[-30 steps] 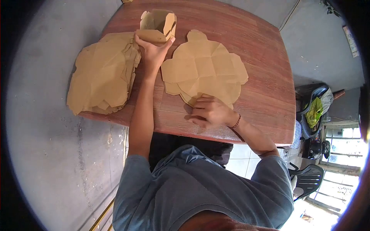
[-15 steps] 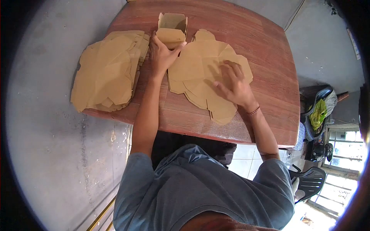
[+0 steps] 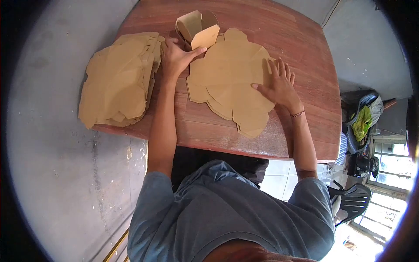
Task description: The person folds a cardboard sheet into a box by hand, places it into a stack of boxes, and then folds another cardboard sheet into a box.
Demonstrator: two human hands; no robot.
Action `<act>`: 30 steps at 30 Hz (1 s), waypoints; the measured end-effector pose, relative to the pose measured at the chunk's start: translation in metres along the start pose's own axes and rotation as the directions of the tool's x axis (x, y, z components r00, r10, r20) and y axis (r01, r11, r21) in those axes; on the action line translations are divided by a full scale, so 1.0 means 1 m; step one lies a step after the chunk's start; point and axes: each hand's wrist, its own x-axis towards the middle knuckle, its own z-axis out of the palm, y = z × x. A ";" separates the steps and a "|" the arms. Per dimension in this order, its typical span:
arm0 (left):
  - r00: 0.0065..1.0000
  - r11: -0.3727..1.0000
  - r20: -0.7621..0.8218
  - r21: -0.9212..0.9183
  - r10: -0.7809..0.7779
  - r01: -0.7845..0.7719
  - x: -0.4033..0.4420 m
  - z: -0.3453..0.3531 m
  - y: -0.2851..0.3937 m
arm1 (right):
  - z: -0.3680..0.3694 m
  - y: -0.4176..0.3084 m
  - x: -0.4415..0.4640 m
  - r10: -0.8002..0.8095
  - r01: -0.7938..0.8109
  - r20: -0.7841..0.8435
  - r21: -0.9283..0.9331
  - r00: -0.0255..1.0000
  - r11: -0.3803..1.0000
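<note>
My left hand (image 3: pixel 176 59) has its thumb and fingers apart, right below a folded cardboard box (image 3: pixel 205 38) with an open top. The thumb tip is at the box's near flap; whether it touches is hard to tell. Flat, creased cardboard blanks (image 3: pixel 231 72) lie in a small, unevenly stacked pile at the middle. My right hand (image 3: pixel 281 85), fingers spread, rests at the right edge of the top blank. To the left is a thicker stack of flat cardboard blanks (image 3: pixel 114 83).
The wooden table (image 3: pixel 310 109) has its near edge close to my body. A grey wall (image 3: pixel 52 131) borders it on the left. Beyond its right side stand a dark plastic chair (image 3: pixel 352 203) and another chair holding a yellow-green bag (image 3: pixel 361 126).
My right hand has moved up and right across the blanks, its fingers now spread. The top blank has shifted and turned. The box has moved right and turned, and my left hand has loosened from it.
</note>
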 end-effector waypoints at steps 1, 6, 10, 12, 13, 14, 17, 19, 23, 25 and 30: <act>0.994 1.000 -0.110 -0.010 -0.015 0.014 0.000 0.001 0.000 | 0.003 0.004 0.001 -0.002 0.002 0.006 0.000 1.000 1.000; 0.988 0.947 0.012 -0.286 0.155 -0.145 0.008 0.006 -0.016 | -0.010 -0.004 0.005 -0.173 0.197 -0.155 0.162 0.973 0.967; 0.978 0.874 -0.011 -0.448 0.207 -0.190 0.004 0.015 -0.011 | -0.015 -0.026 0.034 -0.149 0.200 -0.139 0.519 0.979 0.831; 0.989 0.914 -0.009 -0.380 0.147 -0.139 0.001 0.016 -0.002 | -0.024 -0.048 0.060 -0.043 0.050 -0.030 0.796 0.999 0.604; 0.996 0.946 -0.003 -0.312 0.086 -0.083 -0.002 0.015 0.005 | -0.018 -0.051 0.084 -0.059 0.029 -0.002 0.882 0.998 0.471; 0.996 0.945 -0.008 -0.316 0.087 -0.085 -0.005 0.012 0.014 | -0.012 -0.055 0.112 -0.081 0.007 0.020 0.945 0.996 0.327; 0.997 0.919 0.075 -0.395 0.022 0.010 -0.012 0.001 0.030 | -0.015 -0.081 0.173 0.023 -0.033 0.027 0.947 0.999 0.321; 0.997 0.945 0.036 -0.324 0.068 -0.053 -0.008 0.002 0.024 | -0.028 -0.110 0.178 0.017 0.179 -0.218 0.844 0.976 0.506; 0.964 0.931 -0.149 -0.263 0.221 -0.254 -0.006 0.015 0.015 | -0.063 -0.146 0.182 -0.246 0.277 -0.143 0.671 0.958 0.688; 0.962 0.946 -0.164 -0.207 0.216 -0.248 -0.001 0.023 0.009 | -0.060 -0.157 0.187 -0.252 0.184 -0.021 0.743 0.967 0.644; 0.882 0.943 -0.338 0.070 0.330 -0.326 0.001 0.031 0.000 | -0.064 -0.167 0.183 -0.313 0.125 0.185 0.645 0.931 0.754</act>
